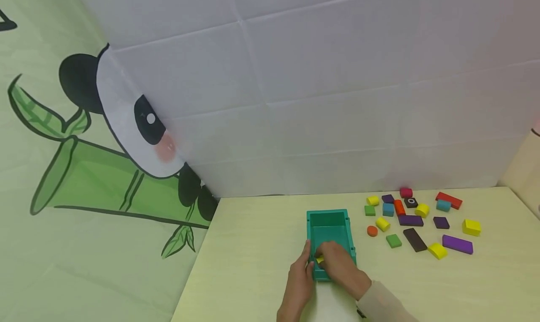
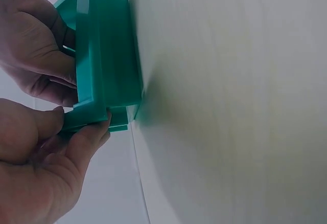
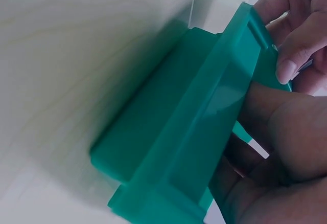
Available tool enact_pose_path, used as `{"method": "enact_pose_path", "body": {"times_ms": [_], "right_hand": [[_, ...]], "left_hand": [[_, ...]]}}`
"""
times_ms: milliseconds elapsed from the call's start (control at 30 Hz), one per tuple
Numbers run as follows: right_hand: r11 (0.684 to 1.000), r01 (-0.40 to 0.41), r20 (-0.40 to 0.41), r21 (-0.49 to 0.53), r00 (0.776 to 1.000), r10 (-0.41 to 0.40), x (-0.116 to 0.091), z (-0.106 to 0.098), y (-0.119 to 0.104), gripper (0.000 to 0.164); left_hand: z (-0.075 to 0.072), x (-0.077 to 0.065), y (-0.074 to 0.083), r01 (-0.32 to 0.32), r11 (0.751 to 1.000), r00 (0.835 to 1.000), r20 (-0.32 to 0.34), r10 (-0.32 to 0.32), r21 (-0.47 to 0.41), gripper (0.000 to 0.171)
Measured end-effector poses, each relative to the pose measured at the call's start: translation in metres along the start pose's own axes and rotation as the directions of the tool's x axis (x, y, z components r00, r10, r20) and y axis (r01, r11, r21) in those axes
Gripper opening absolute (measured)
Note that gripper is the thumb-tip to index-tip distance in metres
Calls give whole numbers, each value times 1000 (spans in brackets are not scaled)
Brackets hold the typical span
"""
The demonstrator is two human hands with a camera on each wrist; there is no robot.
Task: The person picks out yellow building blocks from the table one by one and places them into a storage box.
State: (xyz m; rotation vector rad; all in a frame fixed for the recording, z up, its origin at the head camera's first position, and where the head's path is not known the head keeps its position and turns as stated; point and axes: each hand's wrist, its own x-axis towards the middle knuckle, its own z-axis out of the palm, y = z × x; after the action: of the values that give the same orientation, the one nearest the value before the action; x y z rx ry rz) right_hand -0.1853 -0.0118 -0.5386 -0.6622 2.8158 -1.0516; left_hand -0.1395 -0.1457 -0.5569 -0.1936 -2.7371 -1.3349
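A teal-green plastic bin stands on the table in the head view. My left hand pinches its left rim, thumb on the inner side and fingers outside, as the left wrist view shows on the bin wall. Over the near end, my right hand reaches down inside the bin with curled fingers. A small yellow block shows between those fingers, mostly covered by them. The right wrist view has the bin's outer side in front, hiding the fingertips of the right hand.
Right of the bin, several coloured blocks lie scattered, among them a purple bar, a dark brown bar, a red bar and an orange disc. A white cloth hangs behind the table.
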Motion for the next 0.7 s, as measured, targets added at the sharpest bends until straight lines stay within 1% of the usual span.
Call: {"method": "enact_pose_path", "body": {"times_ms": [200,333,467,567,700], "right_hand": [[1000,9,-4,-15,1000,-9,-1,-1,0,13],[999,25,-22,-39,999,-26,-2,-1,1,15],[998,41,-73,-44,996,-45,-7,-4,0,19],[999,42,-122,-24,992,-44,-12,-11,-3,20],[999,31,-179,-29,983,-36,-16,-20,-4,21]], "left_hand": [[1,1,0,16,1000,1000,4,-16,-2,56],[1,0,-1,14,1000,1000,5,-14,-6,56],[1,0,-3,2,1000,1000,2,-2,-10,56],[1,0,-3,8,1000,1000,1,-8,-7,56],[1,1,-2,18,1000,1000,4,-18,6,56]]}}
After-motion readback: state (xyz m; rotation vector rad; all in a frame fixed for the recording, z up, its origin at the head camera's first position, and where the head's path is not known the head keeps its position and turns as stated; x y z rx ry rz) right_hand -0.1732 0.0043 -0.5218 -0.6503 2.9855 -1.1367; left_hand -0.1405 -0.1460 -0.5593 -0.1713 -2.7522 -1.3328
